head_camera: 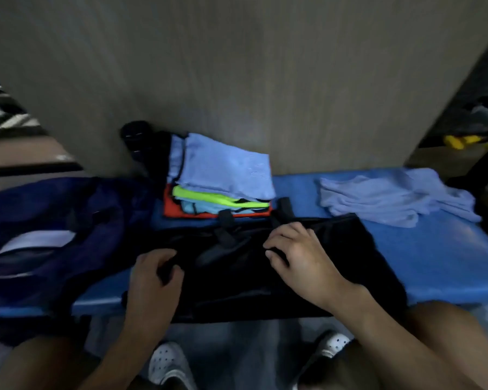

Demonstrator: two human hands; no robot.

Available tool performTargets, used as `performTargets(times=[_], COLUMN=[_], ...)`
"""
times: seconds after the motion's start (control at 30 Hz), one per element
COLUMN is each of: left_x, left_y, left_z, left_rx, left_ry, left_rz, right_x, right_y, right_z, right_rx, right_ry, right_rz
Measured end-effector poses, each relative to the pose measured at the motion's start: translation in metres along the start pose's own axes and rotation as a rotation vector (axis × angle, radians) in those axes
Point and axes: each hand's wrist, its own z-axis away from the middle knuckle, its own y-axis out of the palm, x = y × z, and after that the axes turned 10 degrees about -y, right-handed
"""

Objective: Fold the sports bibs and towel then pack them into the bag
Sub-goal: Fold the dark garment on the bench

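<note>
A black bag (pixel 335 266) lies flat on the blue bench (pixel 434 263) in front of me. My left hand (pixel 152 274) grips the bag's dark fabric near its left end. My right hand (pixel 293 251) pinches the bag's top edge near the middle, fingers curled. Behind the bag sits a stack of folded sports bibs (pixel 220 175): light blue on top, then neon yellow, pale blue and orange. A crumpled light-blue towel (pixel 386 198) lies unfolded on the bench to the right.
A dark navy bag (pixel 45 232) lies on the bench's left part. A black object (pixel 135 136) leans at the grey wall behind the stack. My white perforated shoes (pixel 166 364) stand on the floor below. A yellow item (pixel 459 140) shows at far right.
</note>
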Motion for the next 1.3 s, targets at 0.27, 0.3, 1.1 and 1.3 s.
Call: performTargets(times=[0.27,0.3,1.1,1.3], left_x=[0.078,0.077,0.055,0.014], left_y=[-0.05,-0.05,-0.046,-0.04], left_z=[-0.001,-0.001,0.026,0.045], left_rx=[-0.022,0.019,0.051,0.092], left_ry=[-0.739,-0.789,-0.474,-0.19], left_rz=[0.373,0.5,0.779,0.664], right_x=[0.096,0.104,0.1,0.076], right_y=[0.064,0.073,0.074,0.024], right_z=[-0.116,-0.128,-0.161,-0.127], right_rx=[0.297,0.335,0.292,0.121], right_ry=[-0.249,-0.252,-0.084,-0.064], right_rz=[-0.248,-0.248,-0.371,-0.384])
